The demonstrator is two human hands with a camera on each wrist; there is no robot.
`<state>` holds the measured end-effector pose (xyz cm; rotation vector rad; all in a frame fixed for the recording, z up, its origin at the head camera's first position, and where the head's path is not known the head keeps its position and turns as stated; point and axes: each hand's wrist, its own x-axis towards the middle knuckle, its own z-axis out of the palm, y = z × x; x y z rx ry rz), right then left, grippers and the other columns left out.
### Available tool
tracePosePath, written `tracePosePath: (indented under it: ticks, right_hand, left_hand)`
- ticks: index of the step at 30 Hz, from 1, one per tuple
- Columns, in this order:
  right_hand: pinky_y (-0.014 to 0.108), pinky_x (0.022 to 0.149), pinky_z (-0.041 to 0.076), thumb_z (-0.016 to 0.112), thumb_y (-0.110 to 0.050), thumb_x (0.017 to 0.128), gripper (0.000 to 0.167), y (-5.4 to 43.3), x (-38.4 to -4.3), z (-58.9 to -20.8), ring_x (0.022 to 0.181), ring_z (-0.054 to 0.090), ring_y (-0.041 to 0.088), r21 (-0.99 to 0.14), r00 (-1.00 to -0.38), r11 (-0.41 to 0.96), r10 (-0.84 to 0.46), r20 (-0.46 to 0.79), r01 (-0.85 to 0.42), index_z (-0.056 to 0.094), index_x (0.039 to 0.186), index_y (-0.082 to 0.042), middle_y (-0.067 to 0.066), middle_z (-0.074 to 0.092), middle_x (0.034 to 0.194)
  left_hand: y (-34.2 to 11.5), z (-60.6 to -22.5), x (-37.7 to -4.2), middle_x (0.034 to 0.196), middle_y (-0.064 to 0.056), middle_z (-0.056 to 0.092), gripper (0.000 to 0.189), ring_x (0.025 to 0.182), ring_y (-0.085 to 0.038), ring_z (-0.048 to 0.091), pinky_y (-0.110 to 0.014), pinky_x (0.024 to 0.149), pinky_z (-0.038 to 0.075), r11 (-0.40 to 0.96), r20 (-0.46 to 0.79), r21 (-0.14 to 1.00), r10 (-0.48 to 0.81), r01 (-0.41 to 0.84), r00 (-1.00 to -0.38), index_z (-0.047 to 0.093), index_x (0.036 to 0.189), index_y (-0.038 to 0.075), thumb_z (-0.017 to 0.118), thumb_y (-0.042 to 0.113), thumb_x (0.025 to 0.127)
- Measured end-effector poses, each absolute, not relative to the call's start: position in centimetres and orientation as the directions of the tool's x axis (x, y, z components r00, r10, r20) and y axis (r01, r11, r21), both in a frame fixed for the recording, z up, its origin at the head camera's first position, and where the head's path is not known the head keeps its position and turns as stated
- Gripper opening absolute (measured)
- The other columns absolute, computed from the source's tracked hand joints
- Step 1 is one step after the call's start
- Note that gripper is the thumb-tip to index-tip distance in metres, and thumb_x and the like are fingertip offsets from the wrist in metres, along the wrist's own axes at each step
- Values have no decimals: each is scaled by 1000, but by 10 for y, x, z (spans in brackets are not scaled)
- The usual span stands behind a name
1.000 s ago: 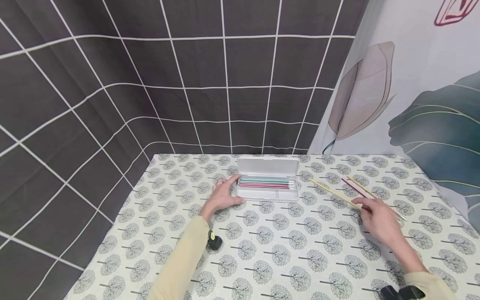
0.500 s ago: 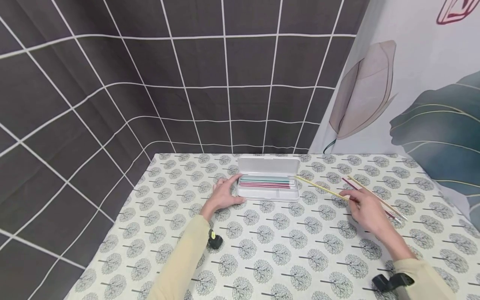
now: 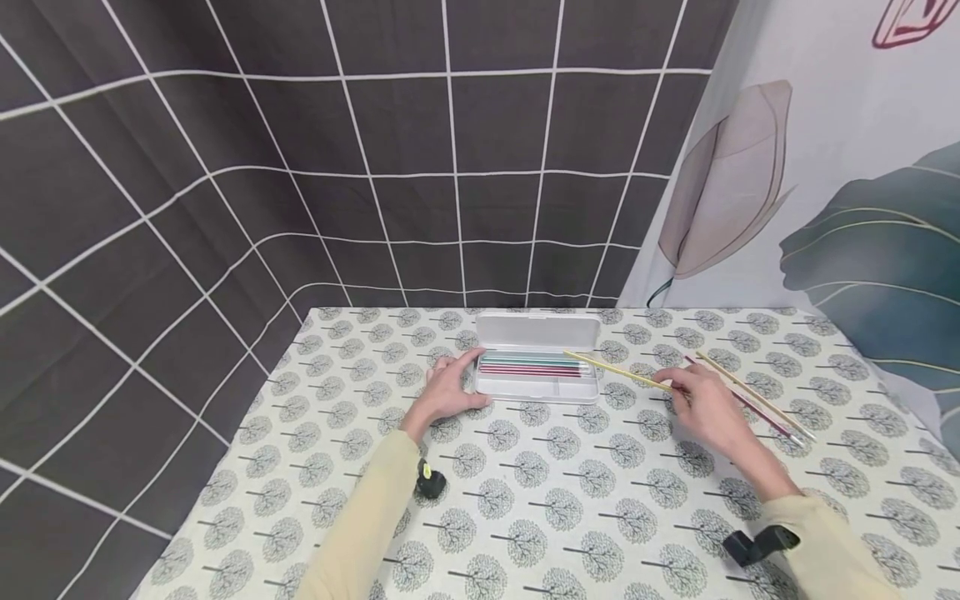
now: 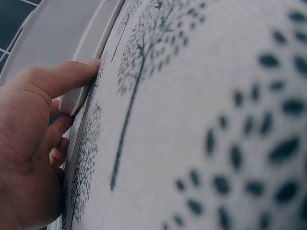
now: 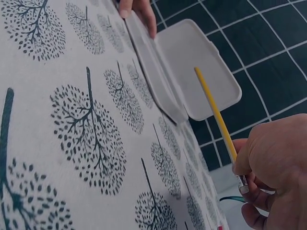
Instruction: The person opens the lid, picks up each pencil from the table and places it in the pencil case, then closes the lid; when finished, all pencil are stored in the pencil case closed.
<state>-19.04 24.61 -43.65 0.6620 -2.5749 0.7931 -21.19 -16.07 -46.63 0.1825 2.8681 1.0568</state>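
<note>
A white pencil case [image 3: 513,389] lies with its lid raised at the back of the table. Red and teal pencils [image 3: 528,370] fill its rear compartment. My left hand [image 3: 446,392] holds the case's left end, thumb at the front edge and index finger at the back; in the left wrist view, the other fingers curl by the end wall. With my right hand [image 3: 705,404] I pinch a yellow pencil [image 5: 218,117] near its white eraser end. Its far tip overlaps the right part of the case in the head view and the raised lid [image 5: 201,57] in the right wrist view.
On the right of the table a gold pencil [image 3: 756,397] and a dark red pencil [image 3: 765,416] lie close together, slanting. A tree-print cloth [image 3: 517,500] covers the table. A dark grid curtain [image 3: 495,208] hangs behind, with a leaf-print one [image 3: 817,250] at right.
My right hand has moved left with the yellow pencil, bringing the pencil's tip from right of the case to over its right part. My left hand stays at the case.
</note>
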Motion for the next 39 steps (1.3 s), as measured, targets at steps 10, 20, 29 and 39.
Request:
tracePosePath:
  ticks: [10, 20, 29, 39]
  right_hand:
    - [32, 57, 42, 61, 15, 81, 36, 228, -198, -433, 70, 51, 19, -426, -830, 729, -360, 426, -535, 72, 109, -5, 19, 64, 96]
    - [33, 58, 39, 61, 15, 78, 36, 215, -207, -434, 69, 45, 18, -414, -797, 699, -394, 459, -584, 73, 105, -5, 4, 55, 80]
    - [37, 60, 44, 61, 15, 80, 35, 202, -210, -431, 73, 51, 23, -418, -806, 700, -415, 422, -579, 73, 108, -4, 10, 60, 82]
    - [38, 60, 44, 60, 16, 79, 35, 190, -218, -434, 66, 49, 20, -419, -796, 684, -444, 411, -597, 74, 105, -2, 12, 61, 83]
  left_hand:
    - [-161, -467, -212, 131, -14, 54, 95, 123, -29, 38, -51, 101, 34, 759, -23, 644, 143, 95, -989, 39, 154, 30, 88, 32, 73]
    - [-160, -466, -212, 130, -15, 51, 96, 123, -30, 38, -51, 98, 36, 758, -23, 645, 137, 90, -990, 39, 154, 31, 89, 33, 72]
    - [-160, -467, -211, 133, -17, 48, 95, 124, -32, 38, -57, 98, 38, 753, -27, 653, 134, 84, -991, 39, 154, 30, 88, 32, 73]
    - [-160, -467, -210, 133, -18, 46, 95, 123, -33, 39, -60, 97, 40, 746, -29, 661, 136, 83, -990, 39, 154, 30, 88, 32, 73]
